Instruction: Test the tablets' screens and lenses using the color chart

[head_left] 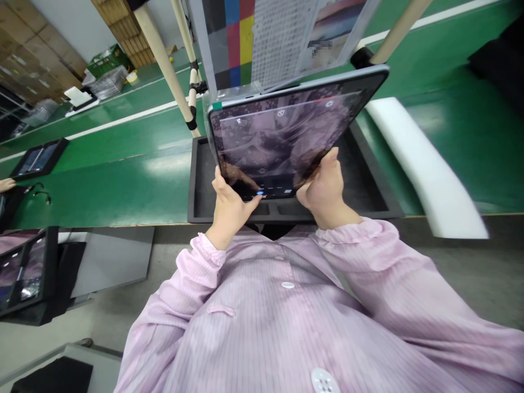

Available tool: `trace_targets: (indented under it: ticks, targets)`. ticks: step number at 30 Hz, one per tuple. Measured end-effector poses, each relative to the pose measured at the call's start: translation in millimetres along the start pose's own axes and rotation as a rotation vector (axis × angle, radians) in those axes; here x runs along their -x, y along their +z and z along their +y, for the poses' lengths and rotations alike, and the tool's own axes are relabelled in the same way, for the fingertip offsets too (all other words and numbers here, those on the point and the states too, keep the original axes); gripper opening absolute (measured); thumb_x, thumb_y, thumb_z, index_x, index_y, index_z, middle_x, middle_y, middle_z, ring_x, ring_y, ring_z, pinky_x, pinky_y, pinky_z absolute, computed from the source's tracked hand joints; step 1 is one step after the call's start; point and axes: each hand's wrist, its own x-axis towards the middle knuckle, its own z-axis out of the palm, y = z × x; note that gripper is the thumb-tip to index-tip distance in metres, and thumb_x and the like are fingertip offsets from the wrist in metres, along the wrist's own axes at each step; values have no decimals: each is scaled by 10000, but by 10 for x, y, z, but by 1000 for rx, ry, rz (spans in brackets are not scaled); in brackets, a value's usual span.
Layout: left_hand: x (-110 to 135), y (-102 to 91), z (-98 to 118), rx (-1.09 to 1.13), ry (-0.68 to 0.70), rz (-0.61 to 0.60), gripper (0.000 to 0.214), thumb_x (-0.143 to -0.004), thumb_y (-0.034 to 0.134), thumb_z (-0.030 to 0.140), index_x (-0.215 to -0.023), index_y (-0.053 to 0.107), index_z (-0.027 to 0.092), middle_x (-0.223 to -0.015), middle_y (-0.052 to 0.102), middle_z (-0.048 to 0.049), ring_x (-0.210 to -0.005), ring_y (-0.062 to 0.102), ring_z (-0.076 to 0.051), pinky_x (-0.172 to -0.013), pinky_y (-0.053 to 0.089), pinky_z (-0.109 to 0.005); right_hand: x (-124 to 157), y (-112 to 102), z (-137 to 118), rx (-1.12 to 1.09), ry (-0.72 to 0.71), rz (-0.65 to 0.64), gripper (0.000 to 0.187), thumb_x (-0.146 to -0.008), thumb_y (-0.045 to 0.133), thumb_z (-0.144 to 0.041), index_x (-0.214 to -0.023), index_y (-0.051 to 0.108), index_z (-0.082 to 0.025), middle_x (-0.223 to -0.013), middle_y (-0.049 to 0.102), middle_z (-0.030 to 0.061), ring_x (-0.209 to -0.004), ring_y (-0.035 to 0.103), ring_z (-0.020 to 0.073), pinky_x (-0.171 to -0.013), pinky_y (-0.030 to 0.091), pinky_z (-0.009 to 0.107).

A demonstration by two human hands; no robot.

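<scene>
A large tablet [282,136] is held up and tilted toward me, its screen lit with what looks like a camera view and a blue icon near the lower edge. My left hand [229,210] grips its lower left corner, the thumb lying at the bottom edge of the screen. My right hand [326,188] is closed around the lower right side, thumb on the front and other fingers mostly hidden. A small green tab [217,106] sits at the tablet's upper left corner. Beneath the tablet lies a black foam tray [376,188].
A printed colour chart [239,41] stands behind the tablet, between beige pipes [164,63]. White foam [429,169] overhangs the green bench [135,191] edge at right. At left are another tablet in a tray [39,158], a co-worker's hand [6,185] and a grey cart [118,256].
</scene>
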Motion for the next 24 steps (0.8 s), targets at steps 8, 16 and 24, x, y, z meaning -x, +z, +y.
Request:
trace_targets:
  ticks: [8, 16, 24]
  targets:
    - [-6, -21, 52, -29, -10, 24, 1332, -744, 874, 316, -1545, -181, 172, -1575, 121, -341, -1526, 227, -435, -1209, 281, -633, 2, 21, -29, 51, 26, 31, 586, -797, 558, -851, -925, 606, -281, -1117, 676, 16, -1337, 514, 209, -1214, 415, 360]
    - [13, -13, 42, -158, -16, 48, 1324, -752, 856, 426, -1538, -166, 124, -1542, 189, -378, -1475, 322, -473, -1124, 416, -606, -37, 5, 61, -153, -67, 0, 547, -831, 668, -735, -923, 713, -198, -917, 680, 59, -1362, 498, 211, -1155, 464, 343]
    - [12, -13, 58, -271, -31, 44, 1370, -731, 859, 501, -1524, -182, 94, -1532, 227, -399, -1437, 396, -458, -1115, 431, -582, -106, -7, 187, -192, -133, 30, 632, -831, 631, -785, -891, 742, -166, -881, 671, 51, -1240, 595, 211, -1076, 539, 342]
